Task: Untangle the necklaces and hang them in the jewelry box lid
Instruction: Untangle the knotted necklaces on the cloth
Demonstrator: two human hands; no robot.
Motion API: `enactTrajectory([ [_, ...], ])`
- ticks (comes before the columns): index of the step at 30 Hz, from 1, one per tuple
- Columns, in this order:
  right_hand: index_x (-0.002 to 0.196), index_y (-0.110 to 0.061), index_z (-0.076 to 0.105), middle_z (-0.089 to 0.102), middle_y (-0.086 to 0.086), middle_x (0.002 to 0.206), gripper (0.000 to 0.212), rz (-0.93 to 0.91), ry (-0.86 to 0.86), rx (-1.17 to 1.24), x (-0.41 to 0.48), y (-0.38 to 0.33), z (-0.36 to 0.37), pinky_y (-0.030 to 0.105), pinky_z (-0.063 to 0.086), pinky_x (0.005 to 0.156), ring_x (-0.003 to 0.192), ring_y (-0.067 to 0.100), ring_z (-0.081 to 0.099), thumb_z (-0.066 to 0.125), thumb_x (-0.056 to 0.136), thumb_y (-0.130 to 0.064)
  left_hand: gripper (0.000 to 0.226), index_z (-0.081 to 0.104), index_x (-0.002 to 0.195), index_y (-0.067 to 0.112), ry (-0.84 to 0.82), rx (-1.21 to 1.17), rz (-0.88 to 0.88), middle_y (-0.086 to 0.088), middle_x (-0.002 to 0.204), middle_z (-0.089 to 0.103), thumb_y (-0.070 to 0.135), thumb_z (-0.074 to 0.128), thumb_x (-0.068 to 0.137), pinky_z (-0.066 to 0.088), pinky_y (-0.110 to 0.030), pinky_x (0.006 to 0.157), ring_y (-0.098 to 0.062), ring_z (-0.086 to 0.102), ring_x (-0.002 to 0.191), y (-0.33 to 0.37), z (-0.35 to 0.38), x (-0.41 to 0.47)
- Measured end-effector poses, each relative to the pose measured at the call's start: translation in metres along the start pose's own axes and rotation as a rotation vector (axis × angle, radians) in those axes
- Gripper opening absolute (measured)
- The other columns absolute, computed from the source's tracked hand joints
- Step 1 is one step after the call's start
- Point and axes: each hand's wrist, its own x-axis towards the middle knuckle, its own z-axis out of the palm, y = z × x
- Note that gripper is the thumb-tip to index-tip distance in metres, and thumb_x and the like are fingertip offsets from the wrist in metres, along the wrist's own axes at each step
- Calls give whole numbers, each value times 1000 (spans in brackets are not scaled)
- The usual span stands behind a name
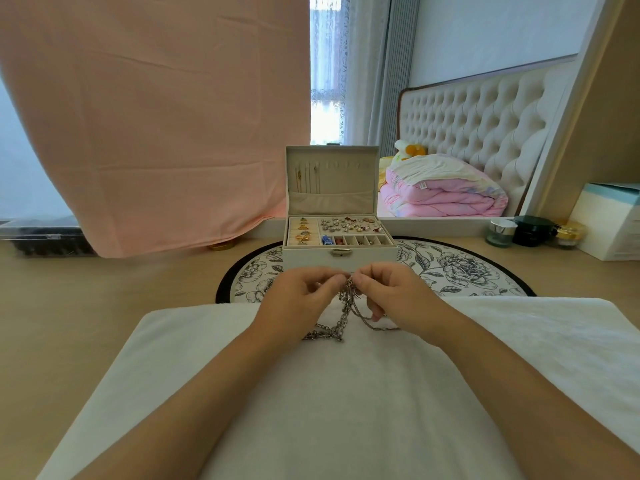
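Observation:
A tangle of silver chain necklaces [343, 317] hangs between my two hands, its lower loops trailing onto the white towel [346, 393]. My left hand [301, 294] pinches the top of the tangle from the left. My right hand [391, 292] pinches it from the right, with lower fingers curled round a chain strand. Just behind stands the white jewelry box [339, 254], its lid [331, 178] upright. Several thin gold chains [306, 176] hang on hooks at the lid's left side; the hooks to the right are bare.
The box sits on a round floral mat [460, 268] on a wooden table. Its tray holds rings, earrings and beads. Cosmetic jars [530, 230] and a white-blue box [609, 220] stand at the right. A pink cloth [156, 116] hangs at the back left.

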Motion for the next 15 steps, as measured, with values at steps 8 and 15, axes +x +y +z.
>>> enactTrajectory([
  [8,79,-26,67,56,-20,52,20,-40,31,-151,0,1,10,30,45,57,51,4,47,62,98,-26,8,72,82,32,-82,135,-125,13,73,71,40,71,85,51,-30,61,0,56,57,0,2,5],
  [15,85,-28,61,51,-16,58,21,-80,-101,-342,-3,-7,8,23,38,54,51,3,42,51,102,-33,18,72,75,36,-49,245,-125,23,58,61,39,62,90,42,-21,55,1,53,52,5,-5,4],
])
